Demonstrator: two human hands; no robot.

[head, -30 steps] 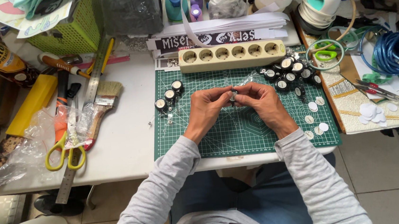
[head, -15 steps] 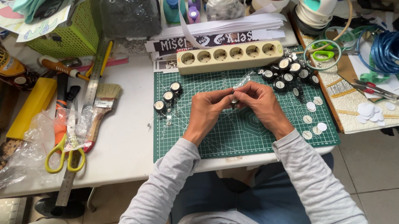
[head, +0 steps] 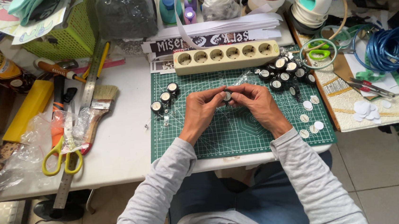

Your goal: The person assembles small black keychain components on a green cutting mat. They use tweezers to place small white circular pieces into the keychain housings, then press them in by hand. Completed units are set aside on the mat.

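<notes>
Over the middle of the green cutting mat (head: 220,139), the left hand (head: 201,113) and the right hand (head: 260,106) meet fingertip to fingertip, both pinched shut on one small round black piece with a pale face (head: 226,96), held just above the mat. Left of the hands, on the mat's upper left part, stand three like pieces in a short row (head: 164,98). Toward the mat's upper right corner lies a larger cluster of the same black pieces (head: 282,71), and down its right edge loose white discs (head: 310,117) lie scattered. Judging by these groups, a few pieces look finished and set apart — many more remain. Beyond the mat's far edge lies a beige power strip (head: 226,57).
</notes>
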